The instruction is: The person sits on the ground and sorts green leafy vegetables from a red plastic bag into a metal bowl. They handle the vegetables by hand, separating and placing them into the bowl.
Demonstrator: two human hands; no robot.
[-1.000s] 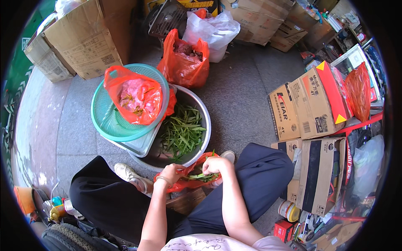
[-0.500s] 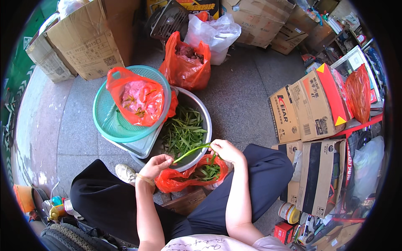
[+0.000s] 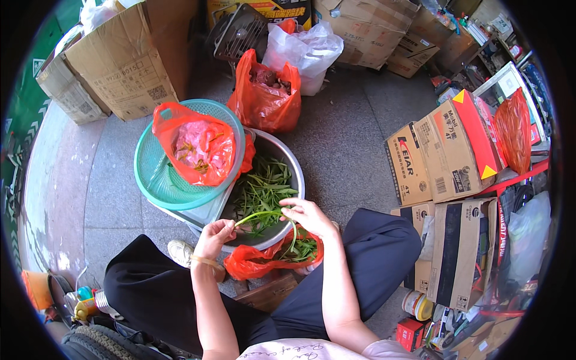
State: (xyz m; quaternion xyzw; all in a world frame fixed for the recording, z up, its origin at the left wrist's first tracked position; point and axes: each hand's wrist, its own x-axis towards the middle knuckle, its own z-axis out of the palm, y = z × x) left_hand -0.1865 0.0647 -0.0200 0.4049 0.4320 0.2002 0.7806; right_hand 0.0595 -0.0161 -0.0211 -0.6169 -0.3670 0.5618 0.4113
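Observation:
Between my two hands stretches a pale green leafy vegetable stem (image 3: pixel 259 215), which looks like water spinach. My left hand (image 3: pixel 216 237) pinches its bare end. At the leafy end, my right hand (image 3: pixel 309 216) has its fingers around the stem, and a thin piece droops below them. Just beyond the hands, a metal basin (image 3: pixel 295 171) holds a heap of narrow green leaves (image 3: pixel 264 186). Under my hands, close to my legs, lies a red plastic bag (image 3: pixel 240 264) with more greens (image 3: pixel 303 249) inside its open mouth.
A turquoise colander (image 3: pixel 150 174) carrying a red bag (image 3: pixel 171 129) rests left of the basin, over a pale tray-like object (image 3: pixel 207 207). Beyond stand a full red bag (image 3: pixel 264 108) and a white bag (image 3: pixel 309 54). Cardboard boxes (image 3: pixel 444 150) are stacked at right; another box (image 3: pixel 120 66) is far left.
Both hands have come slightly to the left, the right one more, bringing the stem along. The right fingers have loosened a little, and a piece now hangs toward the red bag.

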